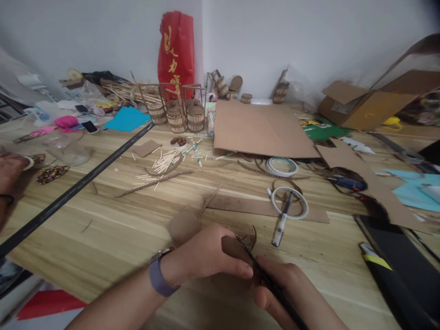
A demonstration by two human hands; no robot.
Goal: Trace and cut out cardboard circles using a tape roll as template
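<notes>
My left hand (213, 252), with a purple watch strap at the wrist, is closed around a piece of brown cardboard (233, 247), its thumb on the near side. My right hand (285, 279) is wrapped round a long, thin black tool (271, 282). Its narrow tip reaches the cardboard by my left fingers; whether it is a knife or scissors cannot be made out. A thin brown curl (253, 236) sticks up beside the tip. Just beyond my left hand a round cardboard piece (185, 224) lies on the wooden table (113, 243).
Ahead lie a cardboard strip (237, 204), a marker pen (282, 224), tape rolls (305, 206) and a pile of short sticks (167, 161). Small lidded buckets (195, 117) stand behind, beside a large cardboard sheet (261, 130). Another person's hand (12, 172) is at the left edge.
</notes>
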